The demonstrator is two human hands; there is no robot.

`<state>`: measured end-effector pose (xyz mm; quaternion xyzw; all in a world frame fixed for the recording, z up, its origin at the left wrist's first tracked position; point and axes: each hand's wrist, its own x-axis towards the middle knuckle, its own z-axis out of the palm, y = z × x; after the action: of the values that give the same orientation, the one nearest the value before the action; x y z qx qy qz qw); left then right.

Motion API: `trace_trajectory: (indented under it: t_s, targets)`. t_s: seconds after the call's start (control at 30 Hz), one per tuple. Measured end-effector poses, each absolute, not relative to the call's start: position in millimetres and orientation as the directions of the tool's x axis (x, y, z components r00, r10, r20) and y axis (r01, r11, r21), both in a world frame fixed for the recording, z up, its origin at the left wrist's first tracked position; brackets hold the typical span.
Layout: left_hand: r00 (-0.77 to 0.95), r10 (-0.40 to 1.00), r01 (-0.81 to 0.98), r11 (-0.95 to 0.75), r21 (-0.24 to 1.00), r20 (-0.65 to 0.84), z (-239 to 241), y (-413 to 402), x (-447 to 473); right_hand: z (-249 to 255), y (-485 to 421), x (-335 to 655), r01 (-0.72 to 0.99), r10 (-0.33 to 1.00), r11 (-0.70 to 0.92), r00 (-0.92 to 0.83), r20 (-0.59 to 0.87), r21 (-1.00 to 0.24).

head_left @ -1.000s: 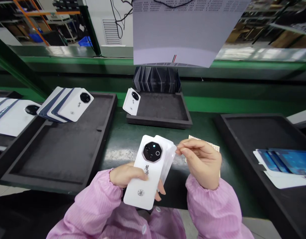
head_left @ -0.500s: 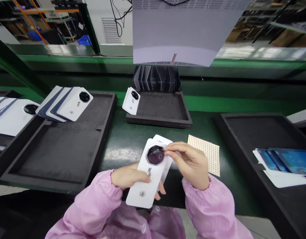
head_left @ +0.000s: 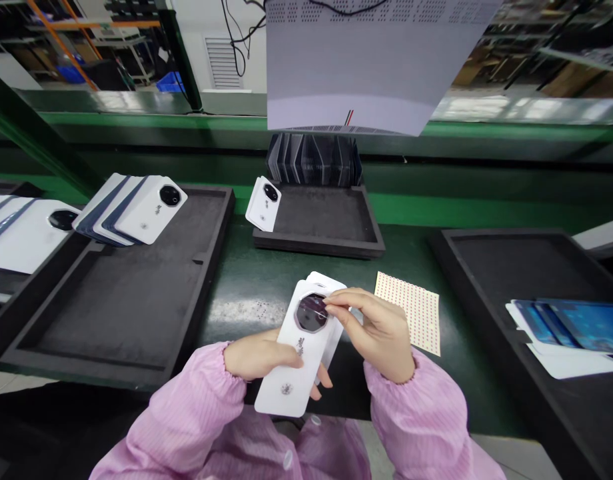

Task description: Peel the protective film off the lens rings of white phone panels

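My left hand grips a small stack of white phone back covers from below, tilted toward me. The top cover has a dark octagonal camera window. My right hand hovers over that window with thumb and forefinger pinched on a small clear film laid across it. Both wrists wear pink sleeves. A sheet of small dotted stickers lies on the green bench just right of my right hand.
A large black foam tray lies at left with several white covers leaning on its far rim. A smaller black tray holds one cover and upright dark sheets. Another black tray at right holds blue-filmed parts.
My right hand moved left from beside the cover onto the camera window, bringing the clear film over it. The stack tilted slightly lower; the sticker sheet is now uncovered.
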<state>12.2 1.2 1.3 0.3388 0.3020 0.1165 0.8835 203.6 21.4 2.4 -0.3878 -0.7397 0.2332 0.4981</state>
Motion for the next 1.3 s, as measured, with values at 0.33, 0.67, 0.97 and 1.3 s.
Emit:
trace_trajectory:
  t_s: [0.33,0.67,0.97,1.3]
  targets:
    - [0.741,0.428,0.057,0.727,0.685,-0.517,3.2,2.5,14.7,-2.8,37.7,208.7,0.331,0.925,0.263,-0.352,0.140,-0.906]
    - [0.496,0.802,-0.264,0.504,0.823,-0.332,11.4,11.3,3.9,-9.5,56.2,249.8,-0.153,0.951,0.128,0.298,0.078,-0.980]
    - [0.196,0.978,0.336,0.002,0.942,-0.072,-18.2,5.0,8.3,-36.7,56.3,207.2,0.487,0.997,0.056,-0.076,0.021,-0.872]
    - [0.293,0.956,0.767,-0.231,0.598,-0.007,-57.2,-58.4,32.1,-39.0,57.5,211.1,0.721,0.997,0.046,-0.077,-0.014,-0.692]
